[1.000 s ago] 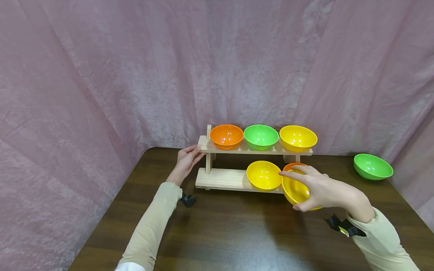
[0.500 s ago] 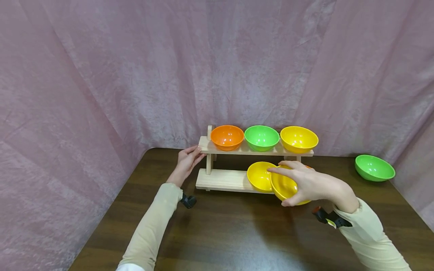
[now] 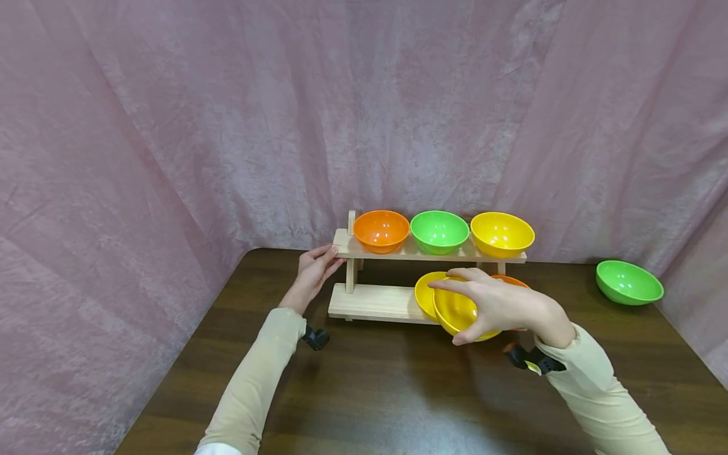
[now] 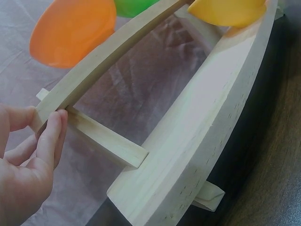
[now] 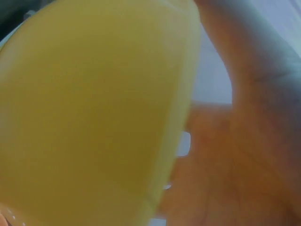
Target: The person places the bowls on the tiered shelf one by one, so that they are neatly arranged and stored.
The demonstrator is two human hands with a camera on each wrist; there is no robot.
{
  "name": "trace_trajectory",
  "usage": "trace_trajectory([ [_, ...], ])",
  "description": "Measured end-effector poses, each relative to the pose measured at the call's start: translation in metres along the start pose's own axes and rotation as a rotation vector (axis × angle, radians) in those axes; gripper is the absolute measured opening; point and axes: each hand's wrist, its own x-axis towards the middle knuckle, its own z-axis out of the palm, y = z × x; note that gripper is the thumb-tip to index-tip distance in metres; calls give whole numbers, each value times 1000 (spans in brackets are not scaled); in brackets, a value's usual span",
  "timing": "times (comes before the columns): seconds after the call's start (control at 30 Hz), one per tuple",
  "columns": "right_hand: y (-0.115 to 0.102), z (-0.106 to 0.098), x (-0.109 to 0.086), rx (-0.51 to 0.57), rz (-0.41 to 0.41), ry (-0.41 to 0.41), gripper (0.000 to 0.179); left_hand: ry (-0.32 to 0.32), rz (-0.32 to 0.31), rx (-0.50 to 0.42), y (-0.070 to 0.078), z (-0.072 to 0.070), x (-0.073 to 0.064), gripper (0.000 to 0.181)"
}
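Observation:
My right hand (image 3: 500, 306) grips a yellow bowl (image 3: 455, 308) by its rim, thumb at the near side and fingers at the far side. In the right wrist view the held yellow bowl (image 5: 94, 113) fills most of the picture. Behind it, partly hidden, a second yellow bowl (image 3: 423, 294) sits on the lower shelf (image 3: 375, 302) of a two-tier wooden rack. An orange bowl (image 3: 514, 280) on that shelf is mostly covered by my right hand. My left hand (image 3: 309, 275) pinches the left end of the upper shelf (image 4: 94, 68) between thumb and fingers.
On the upper shelf stand an orange bowl (image 3: 382, 231), a green bowl (image 3: 440, 232) and a yellow bowl (image 3: 502, 234). Another green bowl (image 3: 629, 282) rests on the brown table (image 3: 364, 392) at the far right. A pink curtain (image 3: 364, 114) hangs behind the rack.
My right hand has carried the yellow bowl leftward along the front of the lower shelf, covering more of the other yellow bowl. My left hand stays at the rack.

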Motion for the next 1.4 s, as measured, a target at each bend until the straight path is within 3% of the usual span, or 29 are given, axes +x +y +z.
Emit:
trace_trajectory([
  [0.47,-7,2,20,37,-41,-26,83,17,-5,0,1,0,1,44],
  [0.8,-10,4,33,129,-9,-93,85,21,-18,-4,0,-1,0,45],
  [1.4,-17,10,60,116,-76,-71,83,14,-16,-5,1,-1,0,46],
])
